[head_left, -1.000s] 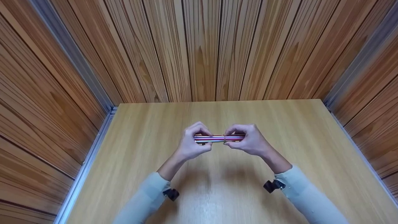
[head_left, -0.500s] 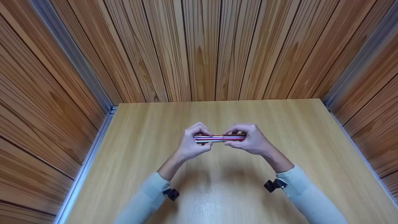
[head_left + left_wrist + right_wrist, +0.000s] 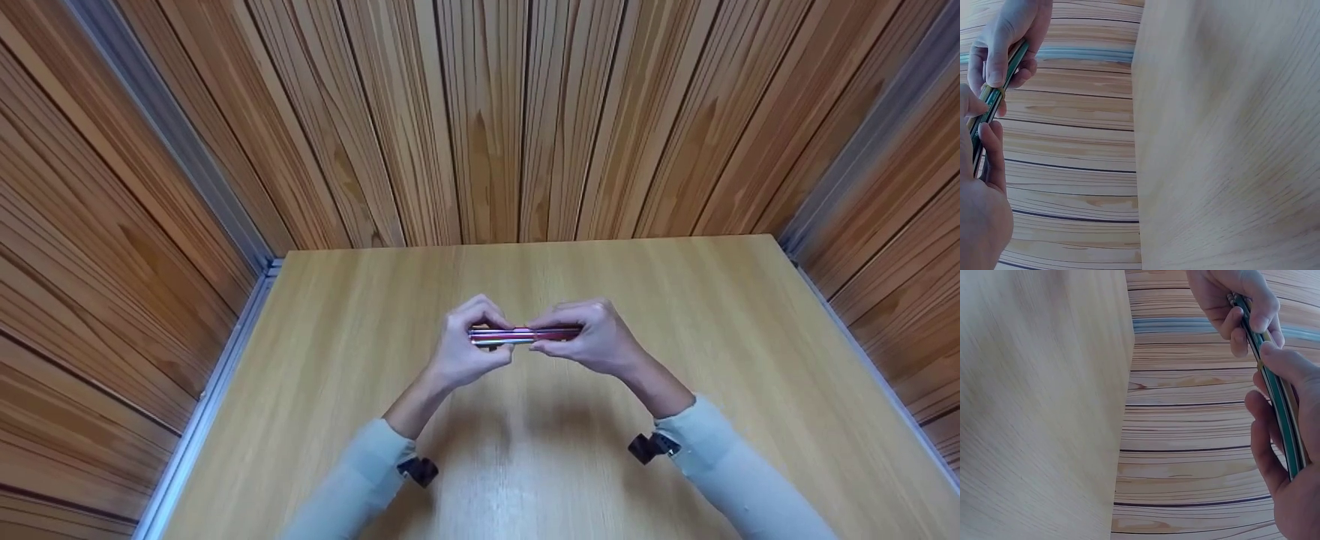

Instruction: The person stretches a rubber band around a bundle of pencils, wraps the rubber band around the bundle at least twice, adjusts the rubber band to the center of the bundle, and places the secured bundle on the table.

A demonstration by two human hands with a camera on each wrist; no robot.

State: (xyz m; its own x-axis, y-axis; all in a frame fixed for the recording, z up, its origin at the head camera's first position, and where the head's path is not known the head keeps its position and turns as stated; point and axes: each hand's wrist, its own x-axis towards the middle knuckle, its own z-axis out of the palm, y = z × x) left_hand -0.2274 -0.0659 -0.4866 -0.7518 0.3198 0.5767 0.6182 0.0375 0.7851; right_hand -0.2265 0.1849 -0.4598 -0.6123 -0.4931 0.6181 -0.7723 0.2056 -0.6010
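Both hands hold a bundle of slim pencils level above the table, in the middle of the head view. My left hand grips the left end between thumb and fingers. Around the right part curl the fingers and thumb of my right hand, its fingertips close to those of the left. A yellowish rubber band circles the bundle near the right thumb tip in the right wrist view. Green and dark sides of the pencils show there. The right end lies hidden inside the right palm.
Below the hands spreads a light wooden table. Wood-plank walls stand behind it and at both sides, with metal rails along the edges. A small black camera sits on each wrist.
My right hand has slid a little left along the bundle, closer to the left hand. The band, seen at its fingertips before, is now covered in the head view. My left hand stays nearly still.
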